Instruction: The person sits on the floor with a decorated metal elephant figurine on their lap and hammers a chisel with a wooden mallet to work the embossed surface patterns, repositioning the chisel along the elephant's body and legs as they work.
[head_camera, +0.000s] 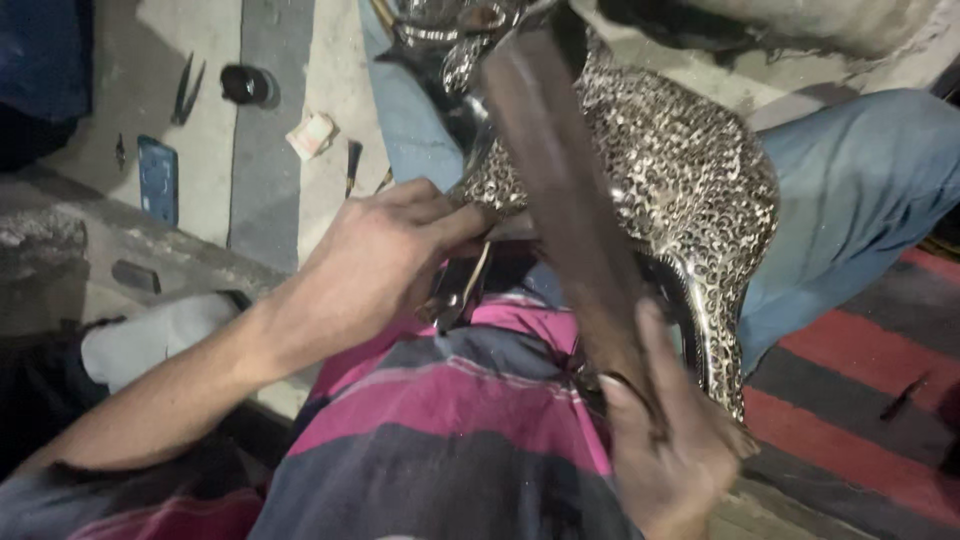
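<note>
The patterned metal piece (690, 180) is cut off at the top edge of the frame; its upper section cannot be identified. The dark flat bar (570, 190) hides a strip of that metal surface. The tip of the thin tool under the left hand (375, 260) is concealed. Small items on the floor at upper left are too small to identify.
</note>
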